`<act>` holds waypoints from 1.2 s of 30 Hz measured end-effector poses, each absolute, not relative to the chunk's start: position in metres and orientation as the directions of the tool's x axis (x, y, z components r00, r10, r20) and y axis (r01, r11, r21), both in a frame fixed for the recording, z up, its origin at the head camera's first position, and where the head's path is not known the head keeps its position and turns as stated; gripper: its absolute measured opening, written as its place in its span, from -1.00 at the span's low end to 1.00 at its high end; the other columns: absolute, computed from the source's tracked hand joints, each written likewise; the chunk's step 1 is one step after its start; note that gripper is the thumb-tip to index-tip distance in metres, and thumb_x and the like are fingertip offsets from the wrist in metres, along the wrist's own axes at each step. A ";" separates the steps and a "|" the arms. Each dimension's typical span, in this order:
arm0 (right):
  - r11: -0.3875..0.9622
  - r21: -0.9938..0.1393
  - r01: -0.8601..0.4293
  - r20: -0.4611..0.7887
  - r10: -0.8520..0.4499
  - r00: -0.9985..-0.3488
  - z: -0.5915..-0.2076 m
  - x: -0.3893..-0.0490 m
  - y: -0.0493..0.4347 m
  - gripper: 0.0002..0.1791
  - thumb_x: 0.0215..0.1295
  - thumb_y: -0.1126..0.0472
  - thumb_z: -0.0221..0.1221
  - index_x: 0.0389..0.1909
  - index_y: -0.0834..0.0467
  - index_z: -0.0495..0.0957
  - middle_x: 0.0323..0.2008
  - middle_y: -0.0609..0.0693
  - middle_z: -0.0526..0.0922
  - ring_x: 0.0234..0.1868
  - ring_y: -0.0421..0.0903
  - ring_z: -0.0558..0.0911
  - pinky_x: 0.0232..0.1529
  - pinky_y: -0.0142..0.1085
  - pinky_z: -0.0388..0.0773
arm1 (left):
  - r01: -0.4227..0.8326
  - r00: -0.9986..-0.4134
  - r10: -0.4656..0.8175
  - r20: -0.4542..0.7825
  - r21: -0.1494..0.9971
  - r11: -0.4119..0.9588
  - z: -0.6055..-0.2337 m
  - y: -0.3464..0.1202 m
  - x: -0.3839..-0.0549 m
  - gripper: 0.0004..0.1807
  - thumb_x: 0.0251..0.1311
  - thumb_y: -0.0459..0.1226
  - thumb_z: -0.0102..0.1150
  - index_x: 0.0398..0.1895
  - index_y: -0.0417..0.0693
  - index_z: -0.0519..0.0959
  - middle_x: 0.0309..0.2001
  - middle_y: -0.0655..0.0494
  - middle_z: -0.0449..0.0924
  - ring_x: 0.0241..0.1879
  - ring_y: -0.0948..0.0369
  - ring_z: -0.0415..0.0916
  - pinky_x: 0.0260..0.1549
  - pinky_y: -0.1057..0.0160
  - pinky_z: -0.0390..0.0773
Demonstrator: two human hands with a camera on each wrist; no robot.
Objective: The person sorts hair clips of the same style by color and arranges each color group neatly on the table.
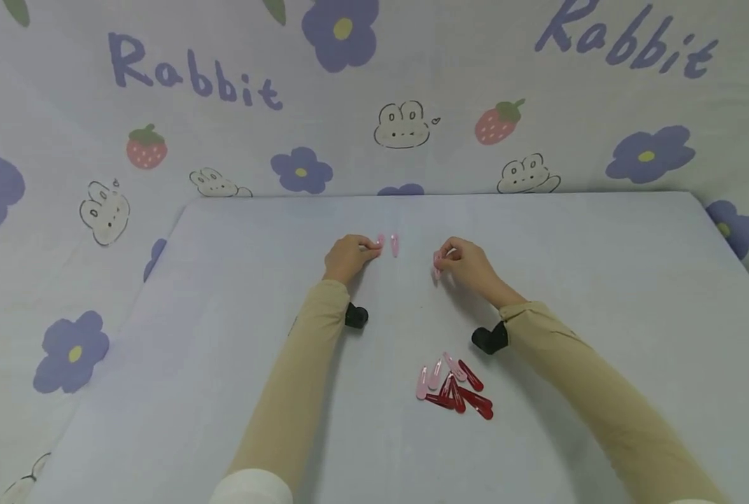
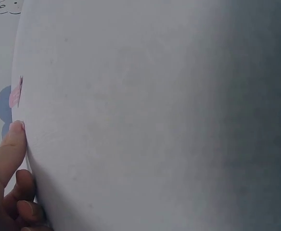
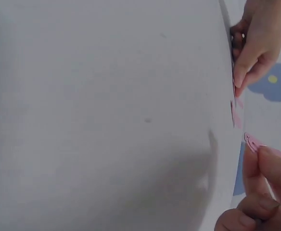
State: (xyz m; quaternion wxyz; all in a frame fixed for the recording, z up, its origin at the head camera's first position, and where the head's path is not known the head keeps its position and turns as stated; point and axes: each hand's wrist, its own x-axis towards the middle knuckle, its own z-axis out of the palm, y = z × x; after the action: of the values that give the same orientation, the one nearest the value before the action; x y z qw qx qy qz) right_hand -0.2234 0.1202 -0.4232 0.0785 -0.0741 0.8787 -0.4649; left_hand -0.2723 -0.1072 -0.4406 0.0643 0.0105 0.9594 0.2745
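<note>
At the far middle of the table my left hand (image 1: pixel 348 257) pinches a pink hair clip (image 1: pixel 380 241) between thumb and fingertips, low at the tabletop. Just right of it lies a second pink hair clip (image 1: pixel 395 245), pointing away from me; the right wrist view shows this clip (image 3: pixel 235 114) beside the left fingertips. My right hand (image 1: pixel 470 267) holds another pink hair clip (image 1: pixel 437 264) between thumb and index finger, over the table to the right of the pair. In the right wrist view its narrow end sticks out past the fingertips.
Nearer to me, a loose pile holds several red hair clips (image 1: pixel 458 399) and a few pink hair clips (image 1: pixel 435 374), some overlapping. The white table (image 1: pixel 255 336) ends at the back against a printed cloth (image 1: pixel 236 140). Black wrist mounts (image 1: pixel 491 339) stick out under both sleeves.
</note>
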 end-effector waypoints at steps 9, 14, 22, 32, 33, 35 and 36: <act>0.557 -0.827 -0.072 0.004 -0.123 -0.992 -0.431 -0.257 0.101 -0.86 0.20 0.28 0.14 -0.36 0.28 0.42 -0.39 0.19 0.58 -0.38 -0.03 0.45 -0.47 -0.32 0.28 | -0.034 -0.991 0.043 -0.127 0.545 0.838 -0.437 -0.110 -0.275 -0.76 -0.01 -0.03 0.26 -0.27 0.14 0.67 0.03 0.12 0.48 -0.02 0.15 0.39 -0.23 0.21 0.37; 0.536 -0.841 -0.068 0.027 -0.084 -0.996 -0.436 -0.267 0.088 -0.90 0.18 0.34 0.13 -0.39 0.29 0.41 -0.44 0.21 0.59 -0.42 -0.06 0.45 -0.50 -0.36 0.27 | -0.038 -0.989 0.047 -0.141 0.543 0.839 -0.433 -0.109 -0.274 -0.77 -0.01 -0.04 0.26 -0.28 0.14 0.67 0.04 0.12 0.47 0.00 0.14 0.37 -0.20 0.21 0.36; 0.604 -0.796 -0.031 0.003 -0.047 -0.999 -0.447 -0.276 0.075 -0.93 0.18 0.30 0.11 -0.37 0.23 0.42 -0.55 0.06 0.52 -0.47 -0.09 0.38 -0.45 -0.33 0.23 | -0.020 -0.989 0.064 -0.133 0.549 0.836 -0.436 -0.112 -0.276 -0.77 0.00 -0.05 0.26 -0.27 0.12 0.67 -0.01 0.13 0.51 -0.04 0.16 0.41 -0.23 0.23 0.38; 0.692 -0.721 0.023 -0.017 0.016 -1.000 -0.448 -0.280 0.071 -0.86 0.16 0.19 0.15 -0.35 0.17 0.46 -0.36 0.08 0.36 -0.38 -0.04 0.33 -0.50 -0.28 0.18 | -0.032 -0.988 0.057 -0.145 0.544 0.838 -0.434 -0.112 -0.278 -0.75 0.01 -0.04 0.25 -0.27 0.10 0.67 0.01 0.13 0.50 -0.02 0.16 0.39 -0.17 0.22 0.36; 0.698 -0.716 0.030 -0.023 0.019 -1.000 -0.448 -0.280 0.071 -0.85 0.15 0.18 0.16 -0.35 0.18 0.47 -0.33 0.10 0.35 -0.36 -0.04 0.32 -0.50 -0.28 0.18 | -0.034 -0.987 0.057 -0.149 0.543 0.839 -0.434 -0.112 -0.277 -0.76 0.01 -0.04 0.25 -0.27 0.10 0.67 0.01 0.13 0.50 -0.01 0.16 0.39 -0.17 0.22 0.36; 0.705 -0.707 0.046 -0.043 0.022 -0.999 -0.449 -0.279 0.073 -0.83 0.13 0.15 0.18 -0.34 0.17 0.49 -0.25 0.14 0.35 -0.34 -0.02 0.32 -0.49 -0.27 0.18 | -0.036 -0.987 0.057 -0.153 0.542 0.840 -0.435 -0.111 -0.275 -0.76 0.01 -0.04 0.25 -0.27 0.10 0.67 0.01 0.13 0.49 -0.01 0.16 0.39 -0.17 0.22 0.36; 0.712 -0.700 0.052 -0.053 0.020 -0.998 -0.450 -0.279 0.074 -0.82 0.13 0.14 0.17 -0.33 0.17 0.49 -0.21 0.17 0.35 -0.32 -0.01 0.32 -0.48 -0.26 0.19 | -0.031 -0.987 0.060 -0.151 0.541 0.841 -0.435 -0.111 -0.275 -0.76 0.01 -0.04 0.25 -0.27 0.11 0.67 0.01 0.13 0.50 -0.02 0.16 0.39 -0.17 0.22 0.36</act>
State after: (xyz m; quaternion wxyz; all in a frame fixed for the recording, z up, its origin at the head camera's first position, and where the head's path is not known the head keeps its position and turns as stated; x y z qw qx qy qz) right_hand -0.2792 0.0737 -0.4496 0.0205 0.0194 0.9250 -0.3789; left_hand -0.2749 -0.1110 -0.4351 0.0815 0.0076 0.9559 0.2822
